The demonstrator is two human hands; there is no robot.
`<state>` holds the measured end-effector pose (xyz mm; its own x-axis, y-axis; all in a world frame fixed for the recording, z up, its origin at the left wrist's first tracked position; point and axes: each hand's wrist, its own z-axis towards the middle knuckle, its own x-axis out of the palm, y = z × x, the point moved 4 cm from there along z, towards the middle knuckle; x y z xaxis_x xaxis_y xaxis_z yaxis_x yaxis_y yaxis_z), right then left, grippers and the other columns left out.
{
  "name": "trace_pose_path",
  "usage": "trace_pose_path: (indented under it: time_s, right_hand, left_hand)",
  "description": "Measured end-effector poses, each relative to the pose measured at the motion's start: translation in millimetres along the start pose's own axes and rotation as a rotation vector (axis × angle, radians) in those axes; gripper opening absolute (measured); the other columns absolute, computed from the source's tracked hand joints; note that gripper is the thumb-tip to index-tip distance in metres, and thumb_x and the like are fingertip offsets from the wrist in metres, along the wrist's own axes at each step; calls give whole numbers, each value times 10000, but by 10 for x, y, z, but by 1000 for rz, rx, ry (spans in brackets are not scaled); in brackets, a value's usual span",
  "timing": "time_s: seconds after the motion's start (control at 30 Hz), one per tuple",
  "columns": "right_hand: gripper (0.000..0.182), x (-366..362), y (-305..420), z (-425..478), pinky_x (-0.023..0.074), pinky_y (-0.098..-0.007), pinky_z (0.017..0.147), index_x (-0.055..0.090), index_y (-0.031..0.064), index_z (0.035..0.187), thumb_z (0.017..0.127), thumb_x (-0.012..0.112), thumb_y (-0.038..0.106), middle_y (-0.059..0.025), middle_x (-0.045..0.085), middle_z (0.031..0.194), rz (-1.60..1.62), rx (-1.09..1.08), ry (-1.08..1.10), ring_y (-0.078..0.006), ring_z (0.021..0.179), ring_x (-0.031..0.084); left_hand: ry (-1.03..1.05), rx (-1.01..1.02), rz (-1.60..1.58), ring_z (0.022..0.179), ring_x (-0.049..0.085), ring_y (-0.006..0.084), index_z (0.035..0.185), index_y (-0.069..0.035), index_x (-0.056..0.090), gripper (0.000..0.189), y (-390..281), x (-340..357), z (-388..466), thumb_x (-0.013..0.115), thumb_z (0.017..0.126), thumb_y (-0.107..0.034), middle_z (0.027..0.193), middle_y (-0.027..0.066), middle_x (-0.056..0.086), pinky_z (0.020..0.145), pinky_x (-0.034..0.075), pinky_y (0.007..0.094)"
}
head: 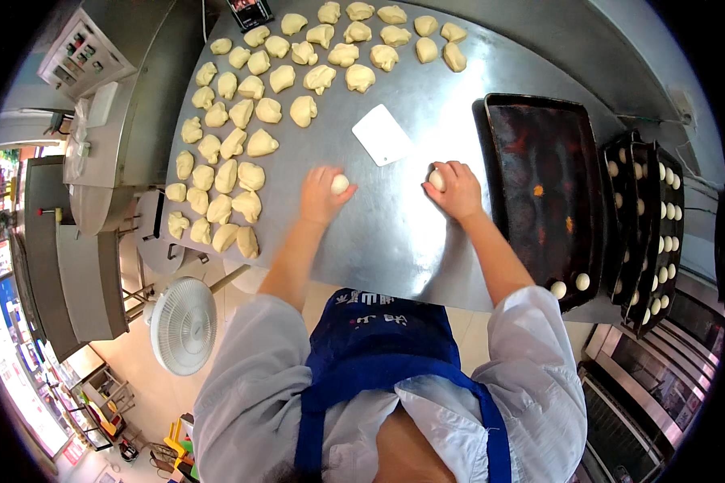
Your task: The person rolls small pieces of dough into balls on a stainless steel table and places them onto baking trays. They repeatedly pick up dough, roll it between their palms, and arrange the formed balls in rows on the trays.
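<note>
My left hand (pixel 322 194) is on the steel table, its fingers curled around a round dough ball (pixel 339 184); the hand is slightly blurred. To the right, my right hand (pixel 457 188) cups another dough ball (pixel 437 180) against the tabletop. A white plastic dough scraper (pixel 383 135) lies flat beyond and between both hands. Rows of rough-cut dough pieces (pixel 261 143) cover the left and far parts of the table. Beside my right arm is a dark baking tray (pixel 544 199) with two smooth dough balls (pixel 582 281) at its near end.
Further trays (pixel 652 241) holding several dough balls stand overlapped at the right end of the steel table (pixel 374 259). A white fan (pixel 183 326) stands on the floor at the near left. Steel equipment (pixel 139 115) is left of the table. A small dark box (pixel 251 13) sits at the far edge.
</note>
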<state>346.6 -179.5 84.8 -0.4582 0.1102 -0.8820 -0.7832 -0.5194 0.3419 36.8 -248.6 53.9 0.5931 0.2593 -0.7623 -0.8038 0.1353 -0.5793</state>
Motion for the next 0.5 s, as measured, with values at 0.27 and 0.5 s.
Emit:
trace_pose_path:
  time_s: [0.27, 0.5]
  right_hand:
    - [369, 116, 239, -359, 499, -474, 983, 678, 120, 1184, 831, 786, 125, -149, 648, 1223, 210, 204, -229, -358, 1143, 603]
    - [245, -264, 988, -1641, 492, -504, 943, 666, 135, 811, 653, 848, 182, -86, 669, 1060, 237, -30, 13, -326, 1117, 622]
  left_hand:
    - [74, 11, -73, 1084, 613, 397, 1181, -52, 648, 395, -270, -212, -386, 808, 824, -105, 1151, 166, 679, 961, 489, 481]
    - [128, 145, -105, 1015, 652, 314, 943, -116, 681, 411, -370, -463, -1376, 912, 693, -346, 1018, 103, 698, 924, 485, 469]
